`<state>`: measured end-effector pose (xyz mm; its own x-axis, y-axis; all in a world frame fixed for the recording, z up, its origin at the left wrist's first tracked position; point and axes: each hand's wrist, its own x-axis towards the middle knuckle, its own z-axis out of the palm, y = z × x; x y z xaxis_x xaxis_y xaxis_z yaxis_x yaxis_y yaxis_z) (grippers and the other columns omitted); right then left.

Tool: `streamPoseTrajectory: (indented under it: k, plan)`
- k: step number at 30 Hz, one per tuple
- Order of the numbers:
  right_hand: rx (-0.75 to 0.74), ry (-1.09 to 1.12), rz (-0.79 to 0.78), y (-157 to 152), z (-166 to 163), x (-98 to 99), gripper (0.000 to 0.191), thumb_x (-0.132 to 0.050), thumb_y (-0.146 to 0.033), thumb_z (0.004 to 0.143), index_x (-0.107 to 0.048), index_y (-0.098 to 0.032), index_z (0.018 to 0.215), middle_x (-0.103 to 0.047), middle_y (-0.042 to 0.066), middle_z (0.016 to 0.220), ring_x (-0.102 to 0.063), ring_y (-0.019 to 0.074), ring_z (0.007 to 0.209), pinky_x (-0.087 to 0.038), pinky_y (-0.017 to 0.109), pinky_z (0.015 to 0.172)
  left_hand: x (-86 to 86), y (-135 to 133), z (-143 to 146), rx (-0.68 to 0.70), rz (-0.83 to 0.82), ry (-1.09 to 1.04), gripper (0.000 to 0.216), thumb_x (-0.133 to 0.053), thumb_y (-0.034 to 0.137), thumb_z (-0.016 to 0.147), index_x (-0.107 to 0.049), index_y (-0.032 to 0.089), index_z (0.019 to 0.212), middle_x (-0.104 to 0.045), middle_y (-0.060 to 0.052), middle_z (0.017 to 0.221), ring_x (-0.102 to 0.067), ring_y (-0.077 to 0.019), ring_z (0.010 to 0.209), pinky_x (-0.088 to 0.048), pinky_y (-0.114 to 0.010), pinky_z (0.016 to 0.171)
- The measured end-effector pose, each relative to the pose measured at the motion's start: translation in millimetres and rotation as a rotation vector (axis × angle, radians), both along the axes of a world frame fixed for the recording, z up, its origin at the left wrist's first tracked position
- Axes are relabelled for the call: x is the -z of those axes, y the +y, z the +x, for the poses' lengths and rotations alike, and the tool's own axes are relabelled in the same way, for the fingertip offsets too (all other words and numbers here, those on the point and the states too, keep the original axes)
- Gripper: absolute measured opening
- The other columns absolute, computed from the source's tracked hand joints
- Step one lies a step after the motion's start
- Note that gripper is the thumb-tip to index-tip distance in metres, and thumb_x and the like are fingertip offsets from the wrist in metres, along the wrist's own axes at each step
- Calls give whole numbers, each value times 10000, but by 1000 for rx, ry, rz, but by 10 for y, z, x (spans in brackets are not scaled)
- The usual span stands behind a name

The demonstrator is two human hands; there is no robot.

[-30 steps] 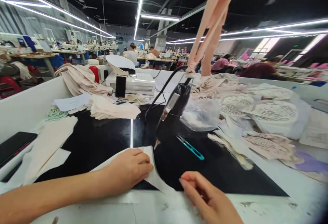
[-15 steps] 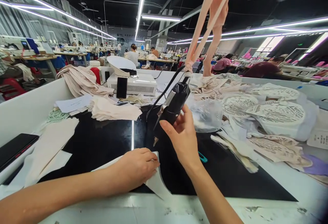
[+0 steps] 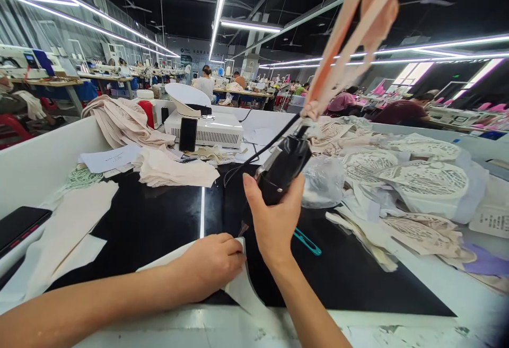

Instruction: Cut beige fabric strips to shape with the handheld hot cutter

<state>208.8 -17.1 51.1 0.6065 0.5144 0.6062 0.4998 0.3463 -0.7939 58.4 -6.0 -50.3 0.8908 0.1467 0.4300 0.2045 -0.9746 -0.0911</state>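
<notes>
Black, metal-tipped handheld tool [image 3: 281, 172], centre, over a flat black mat [image 3: 342, 279], probably rigid, weighty, best held round its body, where the right hand [image 3: 275, 218] clamps its fingers; thin pale fabric piece [image 3: 245, 288], near side, likely soft, light, beneath the left hand [image 3: 214, 264], fingers bunched, pinch unclear.

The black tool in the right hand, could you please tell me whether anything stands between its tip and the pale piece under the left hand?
Nothing visible stands between the tip of the black tool and the far end of the pale piece; whether they touch is unclear. The left hand covers part of the piece.
</notes>
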Motion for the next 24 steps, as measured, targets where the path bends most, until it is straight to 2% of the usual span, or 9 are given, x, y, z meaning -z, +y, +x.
streamPoseTrajectory:
  k: [4, 7, 11, 16, 20, 24]
  plan:
    - [43, 19, 22, -48, 185, 47, 659, -941, -693, 801, -612, -315, 1229, -781, 73, 1106, -778, 339, 1014, -657, 524, 964, 34, -15, 4, 3, -12, -7, 173, -708, 50, 1117, -718, 181, 1004, -743, -63, 1017, -722, -218, 911, -648, -333, 862]
    - [27, 46, 31, -62, 291, 75, 534, -876, -676, 862, -527, -344, 1094, -710, 25, 968, -725, 295, 823, -647, 520, 890, 73, -20, 14, -6, -9, -2, 191, -711, 34, 1103, -697, 186, 988, -713, -58, 992, -700, -223, 898, -630, -335, 833]
    - [-54, 98, 72, -49, 328, 105, 484, -847, -589, 886, -461, -360, 1066, -685, -8, 892, -659, 247, 649, -640, 481, 758, 89, -26, 15, -8, -10, 29, 167, -719, 43, 1096, -696, 183, 1009, -700, -57, 996, -685, -232, 901, -613, -345, 801]
    - [-149, 153, 140, 28, 325, 163, 453, -856, -531, 893, -472, -362, 1065, -705, 0, 893, -668, 246, 646, -642, 466, 688, 103, -23, 5, -6, -44, 48, 173, -681, 34, 1107, -689, 182, 1017, -703, -64, 1017, -670, -228, 893, -595, -346, 777]
    - [-194, 208, 221, 117, 329, 208, 503, -916, -557, 840, -514, -353, 1064, -697, -25, 851, -643, 233, 606, -632, 439, 593, 174, -6, 15, 5, -91, 21, 161, -673, 62, 1126, -682, 187, 1024, -701, -74, 1030, -682, -234, 927, -596, -336, 813]
    - [-239, 255, 277, 133, 322, 192, 472, -956, -497, 840, -567, -338, 1054, -716, -33, 851, -638, 210, 594, -616, 394, 541, 252, 6, 30, 6, -118, -13, 146, -689, 64, 1111, -689, 189, 1034, -701, -83, 1046, -689, -240, 939, -606, -342, 843]
